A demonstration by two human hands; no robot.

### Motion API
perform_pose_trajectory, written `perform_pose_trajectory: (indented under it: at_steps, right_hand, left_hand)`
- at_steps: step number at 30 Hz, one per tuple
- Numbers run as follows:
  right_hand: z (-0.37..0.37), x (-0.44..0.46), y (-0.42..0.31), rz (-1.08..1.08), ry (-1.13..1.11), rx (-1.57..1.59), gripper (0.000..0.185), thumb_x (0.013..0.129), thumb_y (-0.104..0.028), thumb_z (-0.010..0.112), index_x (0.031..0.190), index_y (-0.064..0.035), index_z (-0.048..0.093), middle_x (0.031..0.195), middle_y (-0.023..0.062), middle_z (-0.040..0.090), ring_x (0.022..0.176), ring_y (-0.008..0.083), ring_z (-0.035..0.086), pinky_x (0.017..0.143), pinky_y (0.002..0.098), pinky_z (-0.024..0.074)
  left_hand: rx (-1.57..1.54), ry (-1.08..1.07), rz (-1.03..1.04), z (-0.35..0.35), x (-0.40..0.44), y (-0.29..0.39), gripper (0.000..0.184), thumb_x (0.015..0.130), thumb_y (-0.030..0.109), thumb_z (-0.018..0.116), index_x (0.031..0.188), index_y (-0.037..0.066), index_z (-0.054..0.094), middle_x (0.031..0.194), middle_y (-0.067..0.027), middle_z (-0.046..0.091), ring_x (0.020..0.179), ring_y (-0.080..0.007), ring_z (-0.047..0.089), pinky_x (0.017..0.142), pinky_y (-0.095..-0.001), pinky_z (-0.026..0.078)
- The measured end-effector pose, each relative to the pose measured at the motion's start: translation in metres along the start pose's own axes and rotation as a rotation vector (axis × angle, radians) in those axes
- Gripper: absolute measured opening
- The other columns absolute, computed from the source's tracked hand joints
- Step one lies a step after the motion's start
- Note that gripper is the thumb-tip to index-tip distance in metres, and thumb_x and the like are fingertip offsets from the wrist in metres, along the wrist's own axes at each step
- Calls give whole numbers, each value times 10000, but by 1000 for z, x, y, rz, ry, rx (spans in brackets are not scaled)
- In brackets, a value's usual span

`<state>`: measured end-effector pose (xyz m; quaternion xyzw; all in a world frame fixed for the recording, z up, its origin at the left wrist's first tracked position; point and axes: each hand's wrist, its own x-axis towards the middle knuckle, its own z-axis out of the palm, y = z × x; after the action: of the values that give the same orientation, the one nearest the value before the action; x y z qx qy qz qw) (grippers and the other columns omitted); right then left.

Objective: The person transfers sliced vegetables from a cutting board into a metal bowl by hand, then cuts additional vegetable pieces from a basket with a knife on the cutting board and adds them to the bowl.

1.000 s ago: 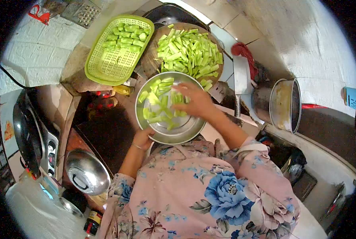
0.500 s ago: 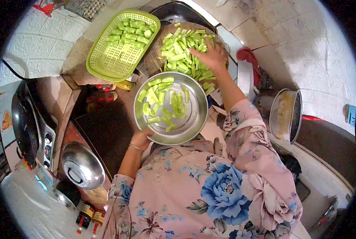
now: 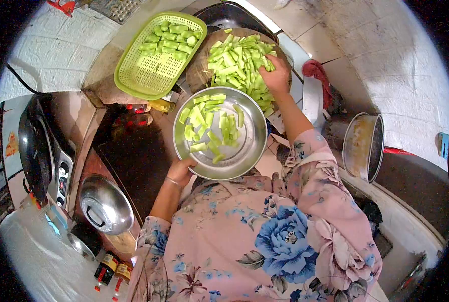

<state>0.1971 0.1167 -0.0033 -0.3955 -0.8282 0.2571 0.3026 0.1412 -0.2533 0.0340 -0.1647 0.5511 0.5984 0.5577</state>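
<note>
My right hand has gone from over the metal basin to the cut green pieces on the round board, upper centre. Fingers curled at the pile's right edge; can't tell if they've closed on any. Left hand pinches basin rim, mid-frame. Basin load unchanged since half a second ago: small share in, most on board.

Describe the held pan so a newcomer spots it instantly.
Find the round wooden board heaped with cut green pieces. Below it in the view, the left hand holds a round metal pan. Unlike the perforated light-green basket nearby, it is silver and solid-walled.
</note>
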Motion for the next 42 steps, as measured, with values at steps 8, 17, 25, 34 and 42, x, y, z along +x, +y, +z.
perform_pose_trajectory:
  at_steps: [8, 17, 25, 34, 42]
  right_hand:
    - [-27, -15, -33, -144, 90, 169, 345, 592, -112, 659, 934, -115, 617, 923, 136, 586, 870, 294, 549, 787, 366, 437]
    - [-64, -83, -137, -334, -571, 152, 473, 618, -234, 674, 1072, -142, 581, 1090, 234, 502, 1031, 364, 485, 886, 423, 385]
    - [-28, -11, -156, -390, -368, 498, 333, 719, -264, 651, 989, -72, 614, 1087, 187, 531, 1003, 316, 510, 872, 385, 389]
    - [-12, -5, -139, -32, -345, 506, 191, 785, -144, 581, 943, -41, 611, 941, 80, 585, 837, 158, 572, 666, 244, 469]
    - [-6, -47, -111, 251, -360, 257, 227, 792, -188, 578, 970, -51, 613, 895, 108, 612, 801, 200, 592, 704, 300, 468]
  left_hand:
    - [-18, -27, -48, 15, -9, 11, 516, 616, -21, 519, 1128, -2, 455, 986, -100, 561, 867, -244, 565, 746, -354, 476]
    - [-40, -119, 81, 11, -2, 14, 480, 641, -30, 504, 1119, 0, 464, 961, -89, 572, 814, -221, 566, 702, -345, 481]
    - [-271, -69, 148, 19, 25, 78, 473, 648, -59, 462, 1118, -10, 452, 1019, -122, 541, 950, -262, 520, 878, -364, 413]
    - [-412, -4, 179, 11, 108, 175, 215, 766, -33, 449, 981, -19, 444, 994, -146, 489, 925, -295, 514, 831, -448, 472]
    - [-431, 0, 81, 3, 137, 204, 355, 768, -57, 415, 1120, -58, 368, 1160, -190, 430, 1057, -334, 461, 896, -488, 414]
